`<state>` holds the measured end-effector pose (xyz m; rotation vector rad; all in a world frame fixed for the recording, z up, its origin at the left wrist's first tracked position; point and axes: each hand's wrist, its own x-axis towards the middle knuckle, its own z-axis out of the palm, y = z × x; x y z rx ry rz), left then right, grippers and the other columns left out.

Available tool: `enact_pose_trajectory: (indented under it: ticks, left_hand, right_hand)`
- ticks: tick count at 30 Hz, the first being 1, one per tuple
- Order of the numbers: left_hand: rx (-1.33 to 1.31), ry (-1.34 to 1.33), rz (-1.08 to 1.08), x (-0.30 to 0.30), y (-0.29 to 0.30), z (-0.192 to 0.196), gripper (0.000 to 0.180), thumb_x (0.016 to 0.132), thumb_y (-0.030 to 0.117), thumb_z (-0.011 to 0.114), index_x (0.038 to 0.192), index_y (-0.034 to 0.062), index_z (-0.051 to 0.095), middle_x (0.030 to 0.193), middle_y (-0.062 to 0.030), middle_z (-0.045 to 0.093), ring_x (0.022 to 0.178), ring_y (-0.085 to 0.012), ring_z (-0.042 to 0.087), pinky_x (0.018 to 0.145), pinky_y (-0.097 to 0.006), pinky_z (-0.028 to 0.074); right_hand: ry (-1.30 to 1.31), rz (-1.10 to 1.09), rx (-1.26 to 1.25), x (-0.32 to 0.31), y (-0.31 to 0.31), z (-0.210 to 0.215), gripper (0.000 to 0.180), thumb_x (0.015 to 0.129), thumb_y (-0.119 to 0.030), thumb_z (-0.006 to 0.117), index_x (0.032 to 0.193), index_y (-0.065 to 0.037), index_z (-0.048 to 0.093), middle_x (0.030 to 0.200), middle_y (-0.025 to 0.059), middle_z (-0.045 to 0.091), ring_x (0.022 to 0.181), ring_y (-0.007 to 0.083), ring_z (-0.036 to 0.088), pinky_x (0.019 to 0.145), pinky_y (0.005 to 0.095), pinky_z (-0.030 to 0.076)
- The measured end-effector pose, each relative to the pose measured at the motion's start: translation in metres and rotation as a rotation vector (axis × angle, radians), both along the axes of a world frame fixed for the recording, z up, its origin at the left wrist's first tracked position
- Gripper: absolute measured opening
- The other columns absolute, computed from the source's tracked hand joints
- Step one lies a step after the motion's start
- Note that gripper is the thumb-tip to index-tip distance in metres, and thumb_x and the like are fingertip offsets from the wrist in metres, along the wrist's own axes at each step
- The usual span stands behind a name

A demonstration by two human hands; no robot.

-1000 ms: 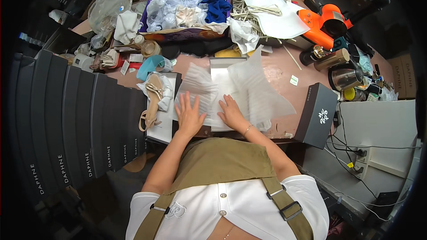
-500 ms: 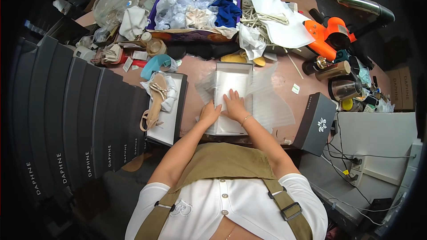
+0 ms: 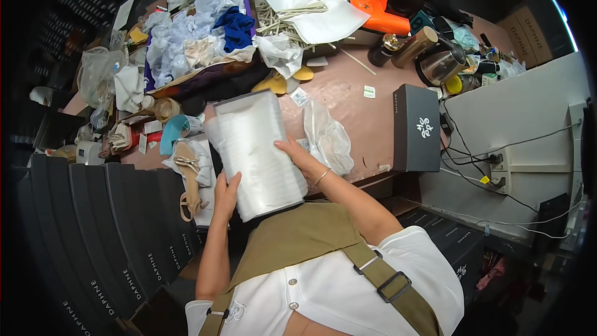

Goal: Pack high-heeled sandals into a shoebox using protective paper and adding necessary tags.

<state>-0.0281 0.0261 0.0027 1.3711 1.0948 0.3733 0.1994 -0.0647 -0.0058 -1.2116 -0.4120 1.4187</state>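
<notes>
Head view: both hands, left (image 3: 225, 188) and right (image 3: 303, 157), grasp a white, apparently paper-wrapped flat box (image 3: 255, 152) above the desk's (image 3: 348, 96) near edge.

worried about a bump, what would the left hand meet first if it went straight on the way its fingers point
Probably the tissue-wrapped white box it already grips: the left hand points up and away along its left edge. Past that, likely the dark clutter by the purple tray, though depth is unclear.

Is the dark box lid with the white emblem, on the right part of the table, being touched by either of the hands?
No, the dark box lid lies apart at the table edge while both hands grip the tissue-covered box.
</notes>
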Motion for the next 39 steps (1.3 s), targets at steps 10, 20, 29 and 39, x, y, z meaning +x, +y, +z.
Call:
enact_pose_trajectory:
  ticks: [10,20,29,39]
  left_hand:
    - [0.906,0.204,-0.064,0.009,-0.027,-0.018,0.056,0.082,0.019,0.066,0.129,-0.0034,0.047,0.125,-0.0241,0.050,0.117,-0.0374,0.048,0.099,-0.042,0.040]
    - [0.409,-0.234,-0.177,0.039,-0.006,0.020,0.069,0.084,0.033,0.069,0.137,0.0019,0.037,0.132,-0.0188,0.048,0.124,-0.0308,0.046,0.100,-0.041,0.040]
    - [-0.830,-0.946,0.325,0.062,0.012,0.063,0.049,0.091,0.045,0.052,0.118,0.0047,0.055,0.115,-0.0107,0.060,0.107,-0.0237,0.058,0.093,-0.039,0.047]
    - [-0.457,-1.060,0.893,0.018,0.012,0.052,0.070,0.089,0.065,0.040,0.129,0.0083,0.048,0.125,-0.0103,0.055,0.114,-0.0294,0.054,0.099,-0.044,0.043]
  right_hand:
    - [-1.393,-0.033,-0.249,0.059,-0.054,0.001,0.081,0.077,-0.034,0.071,0.134,0.010,0.034,0.125,0.0334,0.049,0.117,0.0427,0.048,0.099,0.0444,0.039]
    - [-0.595,-0.312,-0.121,0.069,-0.093,0.008,0.036,0.088,-0.016,0.063,0.117,0.006,0.058,0.103,0.0085,0.065,0.091,0.0126,0.060,0.079,0.0289,0.049]
    - [-1.323,0.449,0.003,-0.007,-0.003,0.132,0.028,0.087,-0.022,0.059,0.105,-0.002,0.062,0.092,0.0189,0.062,0.085,0.0319,0.059,0.076,0.0460,0.043]
    - [-1.066,-0.045,0.306,0.019,-0.055,0.122,0.027,0.080,-0.006,0.067,0.107,-0.001,0.062,0.097,0.0123,0.062,0.090,0.0242,0.060,0.084,0.0391,0.047]
